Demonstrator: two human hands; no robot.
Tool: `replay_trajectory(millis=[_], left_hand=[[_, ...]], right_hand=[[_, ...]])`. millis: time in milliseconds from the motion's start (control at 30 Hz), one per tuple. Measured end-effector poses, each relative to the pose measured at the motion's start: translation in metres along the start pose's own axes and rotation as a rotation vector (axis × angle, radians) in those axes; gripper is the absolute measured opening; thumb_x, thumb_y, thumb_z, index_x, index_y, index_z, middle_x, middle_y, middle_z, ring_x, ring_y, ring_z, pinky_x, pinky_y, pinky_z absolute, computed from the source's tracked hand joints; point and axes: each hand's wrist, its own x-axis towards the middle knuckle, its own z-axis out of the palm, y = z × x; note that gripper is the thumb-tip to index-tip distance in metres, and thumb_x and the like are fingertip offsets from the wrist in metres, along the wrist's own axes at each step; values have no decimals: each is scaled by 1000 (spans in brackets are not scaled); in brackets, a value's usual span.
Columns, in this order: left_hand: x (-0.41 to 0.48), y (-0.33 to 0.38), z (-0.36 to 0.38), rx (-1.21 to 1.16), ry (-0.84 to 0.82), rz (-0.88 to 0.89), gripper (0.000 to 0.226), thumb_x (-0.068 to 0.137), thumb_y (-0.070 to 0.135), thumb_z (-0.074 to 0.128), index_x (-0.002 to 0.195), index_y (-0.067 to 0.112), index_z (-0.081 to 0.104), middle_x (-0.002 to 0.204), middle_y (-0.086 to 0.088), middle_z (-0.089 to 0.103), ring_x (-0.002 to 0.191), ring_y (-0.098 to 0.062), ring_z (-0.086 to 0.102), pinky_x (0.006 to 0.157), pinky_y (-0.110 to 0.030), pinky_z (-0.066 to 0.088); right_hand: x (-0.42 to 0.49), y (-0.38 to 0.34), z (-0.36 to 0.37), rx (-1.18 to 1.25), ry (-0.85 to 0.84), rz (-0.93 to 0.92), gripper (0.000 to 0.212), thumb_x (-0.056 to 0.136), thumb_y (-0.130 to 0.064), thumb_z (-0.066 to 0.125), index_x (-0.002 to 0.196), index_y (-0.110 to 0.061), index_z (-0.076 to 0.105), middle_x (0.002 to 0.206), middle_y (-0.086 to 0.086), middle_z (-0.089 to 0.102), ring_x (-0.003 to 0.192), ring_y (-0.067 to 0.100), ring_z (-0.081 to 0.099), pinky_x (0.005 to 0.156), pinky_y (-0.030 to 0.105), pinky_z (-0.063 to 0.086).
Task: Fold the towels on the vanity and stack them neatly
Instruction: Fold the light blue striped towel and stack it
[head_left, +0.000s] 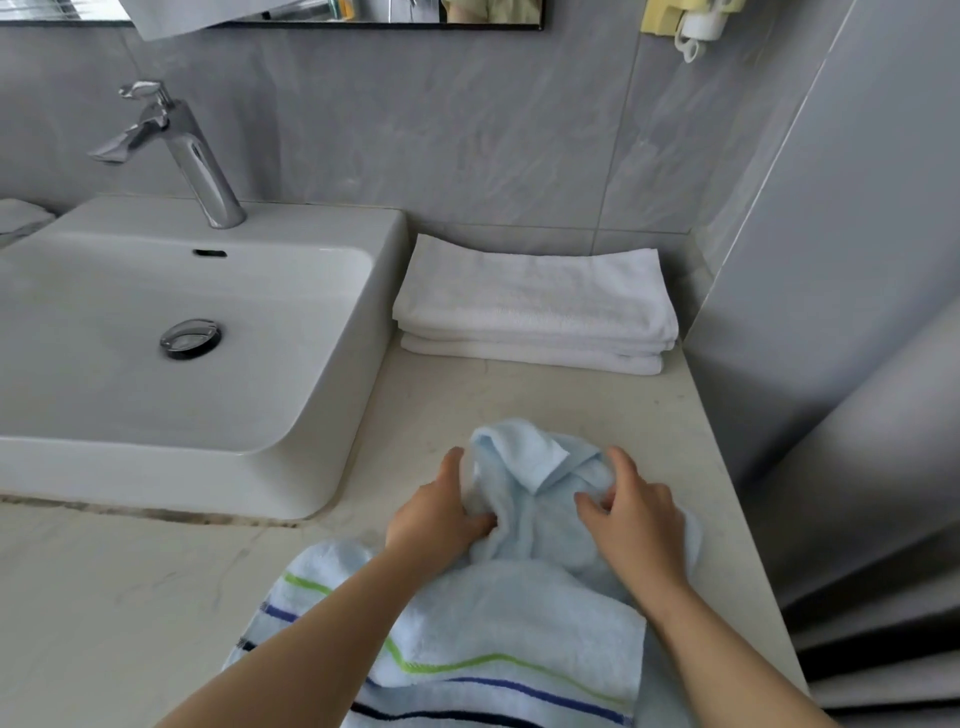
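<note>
A crumpled light blue towel (540, 499) lies on the vanity counter (156, 582) in front of me. My left hand (436, 514) grips its left side, fingers curled into the cloth. My right hand (631, 512) pinches its right side. Nearer to me lies a white towel with green, blue and dark stripes (498, 644), partly under my forearms and under the blue towel's near edge. At the back of the counter, against the wall, sits a neat stack of folded white towels (535, 306).
A white basin (171, 332) with a chrome tap (192, 156) stands to the left of the towels. A grey wall panel (831, 312) bounds the counter on the right. Bare counter lies between the white stack and the blue towel.
</note>
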Motion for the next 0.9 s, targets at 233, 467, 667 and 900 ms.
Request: replay_trajectory(millis=[233,467,667,900], left_hand=[[6,-23,-33,-34,194,-126,10,80,19,56,82,28,58,91,-2,63,93,-25,60,71,-29,47],[10,6,-19,-542,232,15,45,80,17,67,119,17,44,120,0,46,104,-21,52,91,-39,48],[12,12,-8,-213,82,123,55,86,30,63,135,28,39,120,-2,54,107,-21,54,85,-24,39],[8,-2,-13,-503,290,-94,21,92,34,54,91,16,44,77,-1,51,70,-21,49,60,-29,39]], right_hand=[[10,-2,-6,-72,-18,147,15,88,-21,50,100,-20,60,116,6,56,108,29,46,84,35,39],[1,-11,1,-126,-174,-117,27,82,-25,56,109,-28,58,122,-9,56,114,23,44,84,28,35],[-11,-16,7,17,-168,-205,41,69,-28,49,107,-20,63,104,-1,66,101,28,55,74,29,34],[-3,-10,2,119,152,-71,15,78,-4,63,91,-10,62,86,0,48,80,27,54,55,27,32]])
